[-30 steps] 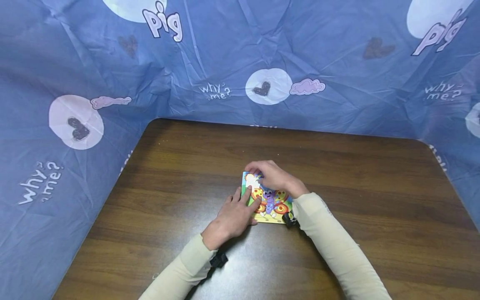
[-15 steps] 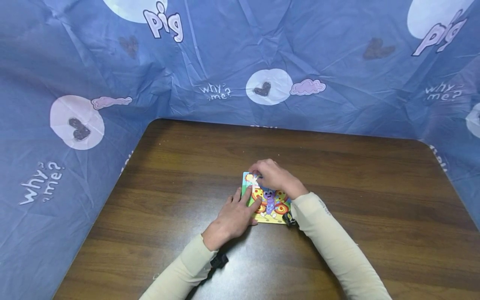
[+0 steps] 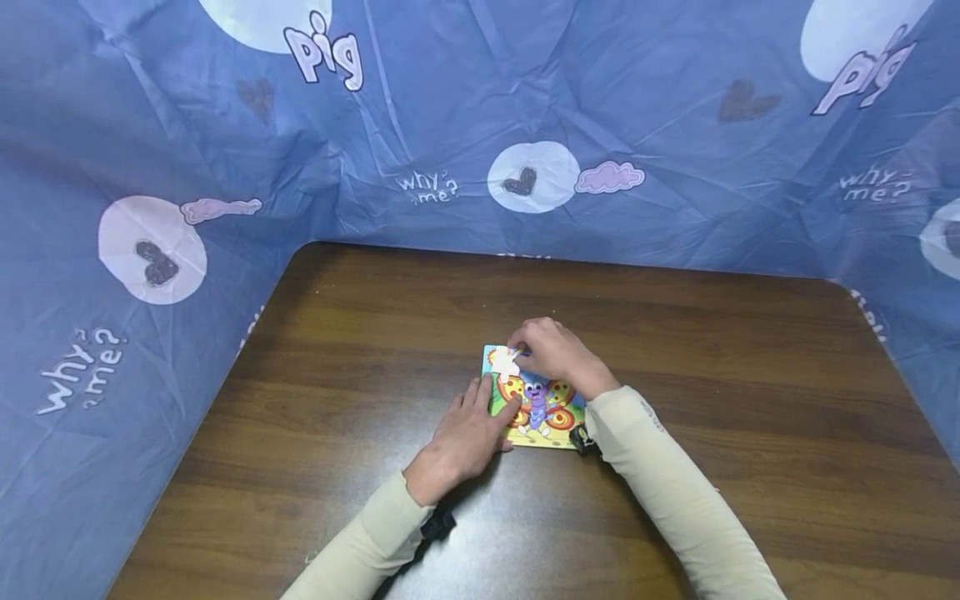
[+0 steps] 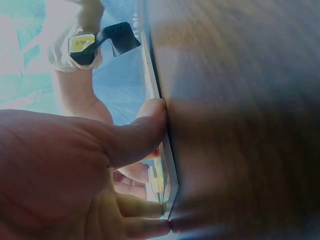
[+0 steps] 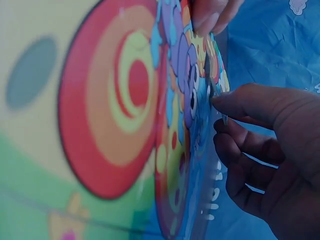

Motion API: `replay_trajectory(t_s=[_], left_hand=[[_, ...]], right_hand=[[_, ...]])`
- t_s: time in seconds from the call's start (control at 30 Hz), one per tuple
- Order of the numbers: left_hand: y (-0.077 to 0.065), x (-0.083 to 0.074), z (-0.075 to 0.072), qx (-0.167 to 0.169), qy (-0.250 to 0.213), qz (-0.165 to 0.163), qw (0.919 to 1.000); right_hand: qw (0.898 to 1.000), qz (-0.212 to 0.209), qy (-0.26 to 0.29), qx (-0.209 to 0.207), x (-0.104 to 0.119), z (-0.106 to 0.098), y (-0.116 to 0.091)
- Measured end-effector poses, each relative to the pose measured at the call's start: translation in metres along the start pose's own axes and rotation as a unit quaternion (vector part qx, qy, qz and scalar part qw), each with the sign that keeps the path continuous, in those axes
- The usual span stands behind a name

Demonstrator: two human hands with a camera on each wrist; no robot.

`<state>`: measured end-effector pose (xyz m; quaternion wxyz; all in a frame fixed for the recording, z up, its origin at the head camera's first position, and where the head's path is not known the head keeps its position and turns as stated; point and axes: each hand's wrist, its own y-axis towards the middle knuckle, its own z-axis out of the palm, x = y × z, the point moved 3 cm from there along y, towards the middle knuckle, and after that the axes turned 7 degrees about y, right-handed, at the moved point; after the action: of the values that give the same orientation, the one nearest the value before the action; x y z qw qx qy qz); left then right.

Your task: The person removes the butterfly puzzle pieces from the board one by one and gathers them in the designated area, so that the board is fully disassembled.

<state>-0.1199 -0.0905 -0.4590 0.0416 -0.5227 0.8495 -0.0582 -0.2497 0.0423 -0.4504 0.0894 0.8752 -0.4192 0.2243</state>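
A butterfly jigsaw puzzle lies flat on the table, its picture largely filled in. Near its upper left corner shows a white, piece-shaped patch. My left hand rests on the puzzle's left side with fingers stretched out; in the left wrist view its thumb lies against the board's edge. Over the top edge, my right hand pinches a thin puzzle piece between thumb and forefinger, seen nearly edge-on in the right wrist view. The fingers hide most of that piece.
The brown wooden table extends around the puzzle on all sides. A blue printed cloth hangs behind and beside it. A black wrist camera sits under the left sleeve, another beside the puzzle's lower right corner.
My right hand has shifted slightly right along the puzzle's top edge, and the white patch has changed outline. The left hand stays on the left side.
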Motion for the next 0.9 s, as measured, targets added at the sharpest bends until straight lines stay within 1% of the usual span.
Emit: replay_trajectory(t_s=[0.13, 0.33, 0.57, 0.7, 0.9], left_hand=[[0.000, 0.000, 0.000, 0.013, -0.009, -0.005, 0.9999], [0.000, -0.001, 0.000, 0.025, -0.025, -0.010, 0.9993], [0.001, -0.001, -0.001, 0.026, -0.012, -0.010, 0.9995], [0.002, -0.001, -0.001, 0.028, -0.011, -0.011, 0.9995], [0.002, -0.001, 0.000, 0.030, -0.011, -0.011, 0.9994]], right_hand=[[1.000, 0.004, 0.001, -0.011, -0.004, -0.004, -0.003], [1.000, 0.016, 0.017, -0.012, -0.013, -0.015, -0.012], [0.999, 0.016, 0.025, -0.016, -0.025, -0.029, -0.027], [0.999, 0.017, 0.019, -0.022, -0.036, -0.037, -0.036], [0.999, 0.016, 0.005, -0.041, -0.054, -0.045, -0.051]])
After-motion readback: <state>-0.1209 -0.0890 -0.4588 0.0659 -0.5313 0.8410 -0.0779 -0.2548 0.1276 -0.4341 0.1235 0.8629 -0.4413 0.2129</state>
